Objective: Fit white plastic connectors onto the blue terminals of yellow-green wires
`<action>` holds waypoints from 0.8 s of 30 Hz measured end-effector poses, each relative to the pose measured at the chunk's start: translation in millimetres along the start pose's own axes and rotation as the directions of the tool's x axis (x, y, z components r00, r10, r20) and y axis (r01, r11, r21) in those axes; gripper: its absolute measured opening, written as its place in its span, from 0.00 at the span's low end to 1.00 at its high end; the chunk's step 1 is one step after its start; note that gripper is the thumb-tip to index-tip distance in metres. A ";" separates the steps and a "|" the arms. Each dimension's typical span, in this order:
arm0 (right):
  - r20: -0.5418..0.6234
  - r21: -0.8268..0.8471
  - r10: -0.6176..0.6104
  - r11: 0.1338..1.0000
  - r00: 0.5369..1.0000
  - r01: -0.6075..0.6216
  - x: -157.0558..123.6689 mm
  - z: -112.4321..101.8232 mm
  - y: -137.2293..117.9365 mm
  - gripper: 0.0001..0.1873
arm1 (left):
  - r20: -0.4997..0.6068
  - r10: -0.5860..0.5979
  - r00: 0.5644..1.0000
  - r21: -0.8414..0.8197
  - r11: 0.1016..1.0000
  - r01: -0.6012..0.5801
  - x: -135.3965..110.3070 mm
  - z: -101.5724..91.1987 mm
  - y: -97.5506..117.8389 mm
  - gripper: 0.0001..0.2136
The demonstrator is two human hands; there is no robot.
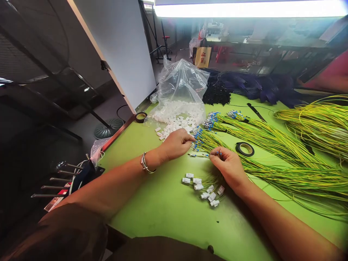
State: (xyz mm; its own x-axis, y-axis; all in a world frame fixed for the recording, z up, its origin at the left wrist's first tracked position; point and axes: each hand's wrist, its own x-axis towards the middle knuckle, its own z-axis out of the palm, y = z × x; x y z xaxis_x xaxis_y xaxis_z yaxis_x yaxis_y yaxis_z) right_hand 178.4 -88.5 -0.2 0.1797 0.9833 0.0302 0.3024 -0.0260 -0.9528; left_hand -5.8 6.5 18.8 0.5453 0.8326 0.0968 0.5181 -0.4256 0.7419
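My left hand (176, 144) is closed, its fingertips at the blue-sleeved metal ends of a bundle of yellow-green wires (217, 143). What it pinches, if anything, is too small to make out. My right hand (228, 165) is pinched on terminal wires (199, 155), whose ends poke out to the left over the green table (152, 206). Beyond my left hand lies a heap of small white connector housings (176, 125), partly spilling from a clear plastic bag (182, 81). Below my hands are several white housings fitted on wires (212, 195).
A black tape roll (245, 149) lies among the wire bundles, and another tape roll (141, 117) sits at the table's left edge. Dark wires (250, 85) and a large yellow-green coil (318, 125) lie farther back. Screwdriver-like tools (58, 179) stick out at left.
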 end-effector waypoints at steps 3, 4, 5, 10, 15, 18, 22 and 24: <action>-0.030 -0.034 -0.024 0.999 0.999 0.023 -2.6 -0.1 -2.7 0.07 | 0.263 -0.228 0.938 -0.519 0.786 0.336 -3.0 1.6 10.0 0.09; -0.039 -0.047 -0.035 0.998 0.999 0.034 -3.6 -0.1 -3.6 0.06 | 0.338 -0.247 0.908 -0.616 0.672 0.411 -4.2 3.1 12.0 0.10; -0.048 -0.063 -0.047 0.997 0.998 0.044 -4.7 0.1 -4.3 0.06 | 0.390 -0.253 0.886 -0.675 0.576 0.461 -5.4 5.1 13.1 0.10; -0.079 -0.168 -0.123 0.980 0.989 0.108 -8.8 1.5 -5.3 0.04 | 0.470 -0.278 0.838 -0.747 0.381 0.545 -9.5 15.5 11.8 0.12; -0.097 -0.201 -0.151 0.971 0.984 0.129 -9.3 1.5 -2.9 0.04 | 0.475 -0.261 0.841 -0.753 0.374 0.541 -10.1 15.6 12.0 0.13; -0.115 -0.220 -0.161 0.966 0.980 0.133 -8.6 1.4 -1.3 0.04 | 0.461 -0.270 0.845 -0.755 0.381 0.534 -9.8 14.5 13.5 0.13; -0.120 -0.285 -0.203 0.945 0.972 0.162 -9.0 2.1 0.8 0.03 | 0.427 -0.291 0.856 -0.770 0.379 0.512 -11.3 18.8 15.6 0.14; -0.110 -0.307 -0.225 0.934 0.968 0.182 -10.2 2.7 2.2 0.03 | 0.381 -0.308 0.872 -0.790 0.381 0.480 -13.3 22.7 16.7 0.15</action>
State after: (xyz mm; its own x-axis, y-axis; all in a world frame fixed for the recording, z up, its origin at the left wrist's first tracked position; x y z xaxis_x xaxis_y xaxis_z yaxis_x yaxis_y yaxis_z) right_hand 174.7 -98.1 -3.4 0.2091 0.9378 0.2772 0.6030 0.0995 -0.7915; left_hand 10.6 -19.8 14.9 0.5671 0.7216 -0.3972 -0.0613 0.5178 0.8533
